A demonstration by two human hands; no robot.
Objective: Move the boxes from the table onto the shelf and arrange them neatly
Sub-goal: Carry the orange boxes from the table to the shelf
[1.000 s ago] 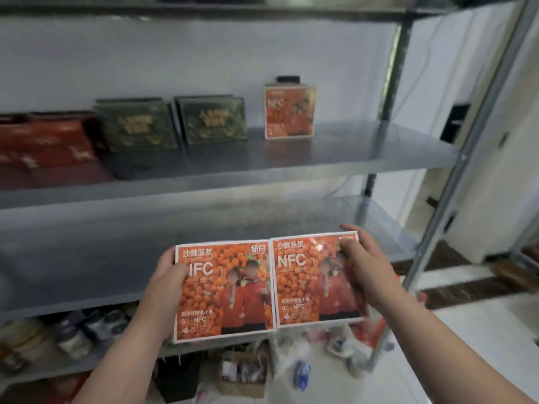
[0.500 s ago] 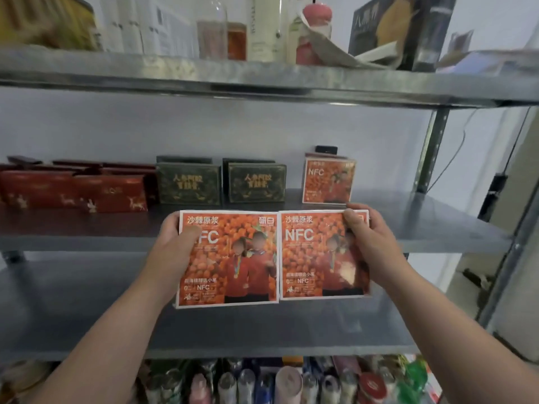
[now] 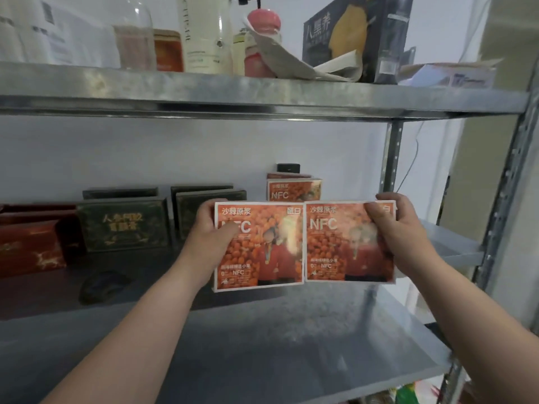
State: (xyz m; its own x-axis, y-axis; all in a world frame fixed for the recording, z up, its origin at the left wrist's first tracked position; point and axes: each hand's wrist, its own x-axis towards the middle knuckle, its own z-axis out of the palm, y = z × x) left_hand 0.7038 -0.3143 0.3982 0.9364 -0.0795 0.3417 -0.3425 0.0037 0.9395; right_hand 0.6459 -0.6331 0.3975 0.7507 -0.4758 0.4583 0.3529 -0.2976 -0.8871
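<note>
Two orange NFC boxes are held upright side by side in front of the metal shelf (image 3: 455,252). My left hand (image 3: 211,231) grips the left orange box (image 3: 262,258) by its left edge. My right hand (image 3: 399,228) grips the right orange box (image 3: 344,246) by its upper right corner. The two boxes touch along their inner edges and hover at the middle shelf's height. Behind them a third orange NFC box (image 3: 293,190) stands on that shelf against the wall.
Two dark green boxes (image 3: 122,225) and red boxes (image 3: 29,246) line the middle shelf's left. A dark round object (image 3: 103,287) lies near its front edge. Bottles (image 3: 204,33) and a black box (image 3: 355,33) crowd the top shelf. A steel upright (image 3: 501,228) stands at right.
Both hands have lifted the two orange boxes from the lower shelf's level up to the middle shelf. The view has tilted upward, bringing the top shelf into sight.
</note>
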